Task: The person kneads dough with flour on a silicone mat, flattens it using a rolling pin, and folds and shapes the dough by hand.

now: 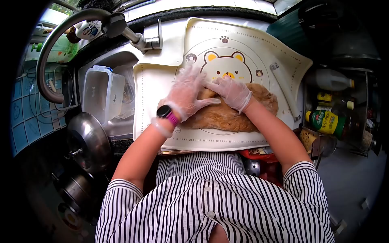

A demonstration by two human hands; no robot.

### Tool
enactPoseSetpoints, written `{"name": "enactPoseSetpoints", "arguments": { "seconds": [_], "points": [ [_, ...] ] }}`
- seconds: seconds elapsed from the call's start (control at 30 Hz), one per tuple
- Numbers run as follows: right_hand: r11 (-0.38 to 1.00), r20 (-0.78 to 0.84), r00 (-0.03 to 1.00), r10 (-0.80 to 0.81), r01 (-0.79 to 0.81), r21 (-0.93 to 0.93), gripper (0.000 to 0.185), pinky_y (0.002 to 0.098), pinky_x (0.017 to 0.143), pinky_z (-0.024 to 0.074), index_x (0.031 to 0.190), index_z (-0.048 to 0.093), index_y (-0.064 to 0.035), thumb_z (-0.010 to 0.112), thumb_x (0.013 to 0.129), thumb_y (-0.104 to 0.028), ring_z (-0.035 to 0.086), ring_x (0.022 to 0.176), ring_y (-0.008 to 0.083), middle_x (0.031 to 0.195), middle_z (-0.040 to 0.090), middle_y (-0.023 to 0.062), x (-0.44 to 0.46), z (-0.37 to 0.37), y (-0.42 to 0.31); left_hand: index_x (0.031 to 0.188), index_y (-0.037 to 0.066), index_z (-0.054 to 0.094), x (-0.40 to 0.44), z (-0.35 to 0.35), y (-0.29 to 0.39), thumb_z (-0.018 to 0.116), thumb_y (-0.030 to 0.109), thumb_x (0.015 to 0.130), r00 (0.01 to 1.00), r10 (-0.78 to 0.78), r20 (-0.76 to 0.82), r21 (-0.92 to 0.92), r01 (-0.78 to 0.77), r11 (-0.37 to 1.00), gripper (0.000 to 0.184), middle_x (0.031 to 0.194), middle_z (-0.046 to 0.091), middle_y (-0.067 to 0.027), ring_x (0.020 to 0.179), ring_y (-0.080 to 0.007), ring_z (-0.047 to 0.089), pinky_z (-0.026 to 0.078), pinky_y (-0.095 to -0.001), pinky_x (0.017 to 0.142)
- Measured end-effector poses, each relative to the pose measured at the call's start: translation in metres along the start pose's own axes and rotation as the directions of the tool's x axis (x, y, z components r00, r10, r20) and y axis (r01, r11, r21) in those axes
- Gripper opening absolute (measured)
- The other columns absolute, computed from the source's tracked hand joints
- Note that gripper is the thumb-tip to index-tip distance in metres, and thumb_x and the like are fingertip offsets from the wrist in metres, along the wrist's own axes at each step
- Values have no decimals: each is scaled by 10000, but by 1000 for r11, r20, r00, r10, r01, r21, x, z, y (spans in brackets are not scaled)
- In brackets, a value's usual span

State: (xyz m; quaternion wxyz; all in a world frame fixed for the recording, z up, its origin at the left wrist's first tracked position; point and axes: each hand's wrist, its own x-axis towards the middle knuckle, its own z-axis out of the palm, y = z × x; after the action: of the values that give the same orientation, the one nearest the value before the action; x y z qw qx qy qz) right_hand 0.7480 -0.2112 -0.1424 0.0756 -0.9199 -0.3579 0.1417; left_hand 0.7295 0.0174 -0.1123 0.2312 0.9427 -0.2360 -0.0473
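Observation:
A wide slab of brown dough point(227, 117) lies on a cream silicone mat point(162, 137) printed with a bear face. Both hands wear clear plastic gloves. My left hand point(187, 91) rests on the dough's left part, fingers stretched away from me and slightly blurred, thumb out to the right. At the dough's far edge, my right hand point(233, 94) points left with its fingers bent around the dough there; the fingertips are partly hidden. A dark watch with a purple strap point(168, 114) is on my left wrist.
A white rolling pin point(285, 91) lies on the mat's right side. Left of it are a sink with a plastic container point(97, 93), a faucet point(148, 42) and a metal pot lid point(88, 141). Bottles point(328, 121) stand on a rack at the right.

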Motion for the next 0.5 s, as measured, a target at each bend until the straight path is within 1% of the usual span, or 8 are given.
{"name": "enactPoseSetpoints", "arguments": {
  "seconds": [0.03, 0.17, 0.2, 0.23, 0.27, 0.3, 0.37, 0.5],
  "points": [
    [997, 14, 999, -29, 30, -77, 493, 355, 801, 609, 1476, 592, -228, 599, 984, -194, 641, 1148, 255, 1309, 675, -4, 3, 4, 4, 1440, 82, 574, 3, 7, -1, 731, 541, 943, 999, 43, 26, -63, -42, 997, 695, 1500, 580, -201, 1502, -401, 440, 337, -482, 1264],
    [974, -192, 973, -130, 162, 158, 468, 419, 1043, 519, 1475, 598, -192, 644, 1018, -278, 601, 1208, 330, 1334, 641, 111, -18, -17, 22, 1389, 102, 615, -11, 12, 3, 719, 437, 966, 997, 77, -30, -87, -79, 993, 549, 1408, 657, -142, 1393, -350, 567, 479, -445, 1145],
    [962, -151, 988, 37, 5, 272, 476, 444, 1115, 453, 1479, 604, -188, 669, 1020, -300, 577, 1238, 370, 1344, 620, 164, -26, -20, 21, 1368, 121, 631, -16, 12, 3, 723, 405, 961, 999, 33, 7, -83, -32, 996, 505, 1361, 683, -110, 1325, -326, 613, 527, -424, 1058],
    [962, -154, 987, 36, 7, 273, 476, 444, 1115, 453, 1479, 604, -188, 669, 1020, -300, 577, 1238, 370, 1344, 620, 164, -33, -23, 29, 1348, 141, 646, -19, 14, 2, 728, 373, 956, 999, -11, 46, -79, 14, 997, 462, 1315, 708, -78, 1258, -301, 659, 576, -403, 972],
    [950, -62, 995, 81, -58, 308, 481, 442, 1103, 459, 1485, 605, -196, 673, 1015, -272, 580, 1231, 370, 1325, 623, 167, -41, -26, 39, 1343, 167, 653, -20, 20, -5, 740, 336, 949, 988, 116, -106, -54, -122, 991, 438, 1217, 734, -65, 1127, -290, 703, 601, -376, 855],
    [933, 33, 992, 123, -127, 336, 488, 441, 1092, 466, 1491, 605, -203, 677, 1011, -244, 582, 1223, 370, 1305, 625, 170, -46, -30, 43, 1343, 167, 653, -20, 23, -7, 740, 336, 949, 988, 116, -104, -57, -122, 991, 438, 1217, 734, -65, 1127, -290, 703, 601, -376, 855],
    [948, 57, 989, 133, -144, 284, 470, 440, 1005, 514, 1453, 634, -204, 675, 986, -177, 615, 1125, 344, 1150, 643, 137, -46, -29, 44, 1356, 194, 643, -19, 32, -10, 735, 298, 954, 997, 49, 62, 28, -51, 998, 424, 1248, 693, -79, 1087, -300, 695, 590, -394, 848],
    [998, -193, 981, 17, -5, 63, 403, 425, 852, 561, 1342, 677, -221, 674, 947, -142, 635, 990, 299, 993, 612, 73, -32, -2, 49, 1377, 163, 649, 6, 22, 8, 811, 334, 899, 984, -81, 156, -133, 102, 986, 533, 1149, 732, -78, 1042, -319, 691, 570, -421, 926]
  ]
}}
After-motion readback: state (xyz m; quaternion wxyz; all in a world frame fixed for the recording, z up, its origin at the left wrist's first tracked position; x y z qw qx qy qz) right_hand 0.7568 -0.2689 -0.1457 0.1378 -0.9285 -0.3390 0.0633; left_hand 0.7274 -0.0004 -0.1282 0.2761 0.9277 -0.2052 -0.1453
